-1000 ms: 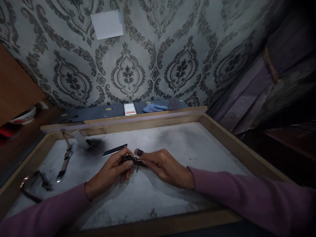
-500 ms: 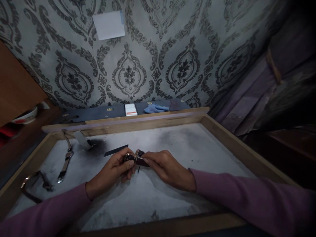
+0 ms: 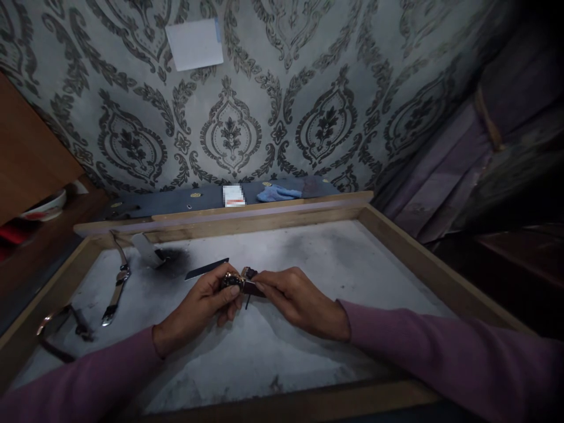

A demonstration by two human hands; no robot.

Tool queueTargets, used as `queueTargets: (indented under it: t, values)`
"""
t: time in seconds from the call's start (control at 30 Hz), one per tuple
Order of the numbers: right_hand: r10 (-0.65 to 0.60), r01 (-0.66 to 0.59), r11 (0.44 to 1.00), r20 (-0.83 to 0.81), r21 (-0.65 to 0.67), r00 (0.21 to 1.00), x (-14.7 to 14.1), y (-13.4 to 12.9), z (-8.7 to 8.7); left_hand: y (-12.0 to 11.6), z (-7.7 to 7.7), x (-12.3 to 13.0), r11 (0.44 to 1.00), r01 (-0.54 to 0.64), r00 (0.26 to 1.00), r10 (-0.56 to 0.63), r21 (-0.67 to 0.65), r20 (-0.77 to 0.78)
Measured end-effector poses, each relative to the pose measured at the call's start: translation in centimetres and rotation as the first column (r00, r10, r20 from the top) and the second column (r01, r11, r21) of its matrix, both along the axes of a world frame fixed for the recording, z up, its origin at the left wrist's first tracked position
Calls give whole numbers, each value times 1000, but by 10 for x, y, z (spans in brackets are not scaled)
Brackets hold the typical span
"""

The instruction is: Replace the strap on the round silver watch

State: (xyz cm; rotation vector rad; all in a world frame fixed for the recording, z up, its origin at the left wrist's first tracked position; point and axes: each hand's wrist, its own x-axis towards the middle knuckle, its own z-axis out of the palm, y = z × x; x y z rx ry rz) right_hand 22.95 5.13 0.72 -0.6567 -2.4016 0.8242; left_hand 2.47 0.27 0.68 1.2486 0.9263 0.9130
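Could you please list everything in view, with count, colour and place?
Tray: one, brown and whitish, foreground
Held watch: one, dark and gold, over tray's middle
Straight watch: one, brownish strap, tray's left
Curled watch: one, dark and coppery, tray's near left
Pale band: one, whitish, tray's far left
Flat strip: one, dark, tray's centre-left
Cloth: one, blue, behind tray
Small box: one, white, behind tray
Surface: one, dark blue, behind tray
Wall: one, grey, patterned, background
Paper: one, white, on wall
Curtain: one, purplish, right
Cabinet: one, orange-brown, left
Bowl: one, white and red, below cabinet
Left hand: one, purple-sleeved, on held watch
Right hand: one, purple-sleeved, on held watch
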Motion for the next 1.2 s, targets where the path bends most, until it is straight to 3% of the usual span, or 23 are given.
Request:
queueTargets:
  t: [0.7, 1.2]
  values:
    - [-4, 3, 1000, -25, -28, 1000, 0, 2, -1, 1, -1, 0, 999, -12, 1000, 12, -30, 29]
    - [26, -28, 997, -30, -72, 999, -1, 2, 2, 0, -2, 0, 1000, 1, 1000, -1, 21, -17]
